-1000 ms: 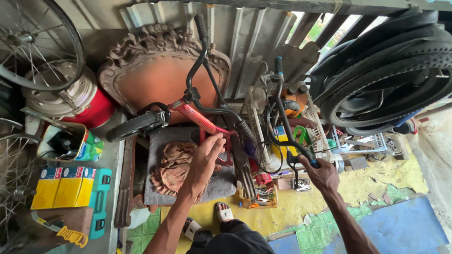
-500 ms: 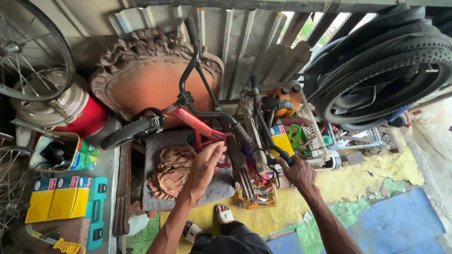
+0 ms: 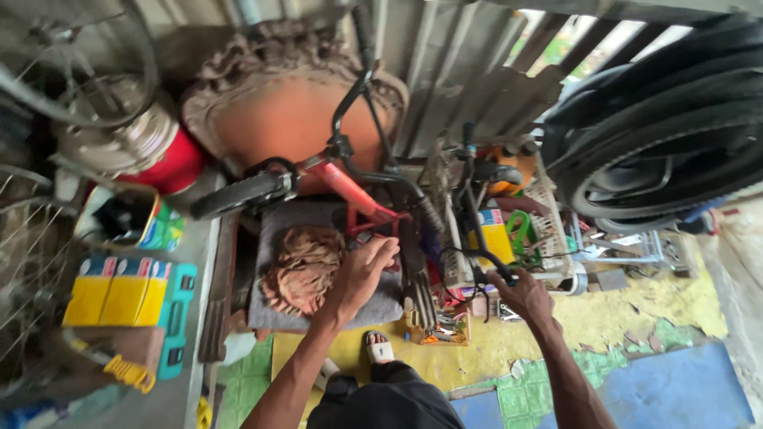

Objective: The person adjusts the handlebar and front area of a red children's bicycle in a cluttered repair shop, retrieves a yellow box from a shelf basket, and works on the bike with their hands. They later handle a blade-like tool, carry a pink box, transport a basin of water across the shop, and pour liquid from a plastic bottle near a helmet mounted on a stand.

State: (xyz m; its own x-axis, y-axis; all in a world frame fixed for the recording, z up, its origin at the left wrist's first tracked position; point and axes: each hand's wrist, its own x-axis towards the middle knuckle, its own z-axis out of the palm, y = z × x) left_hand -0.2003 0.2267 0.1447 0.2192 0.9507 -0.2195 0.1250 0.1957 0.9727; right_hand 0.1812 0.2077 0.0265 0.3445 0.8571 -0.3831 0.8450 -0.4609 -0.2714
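**Overhead: both hands on a small bike**

Leftmost, yellow boxes [image 3: 121, 290] sit on a teal tray [image 3: 176, 318]; a red tank [image 3: 171, 163] stands behind. Centre: brown rag [image 3: 300, 268] lies on a grey mat [image 3: 274, 314]. L hand [image 3: 364, 270], fingers curled together, touches the red frame [image 3: 354, 195] just above the rag; whether it grips, cannot tell. Bike stands upside down btwn mat and white basket [image 3: 548, 230]. R hand [image 3: 520, 294] is clamped on the black handlebar [image 3: 477, 238]. Far right: stacked tyres [image 3: 660, 143].
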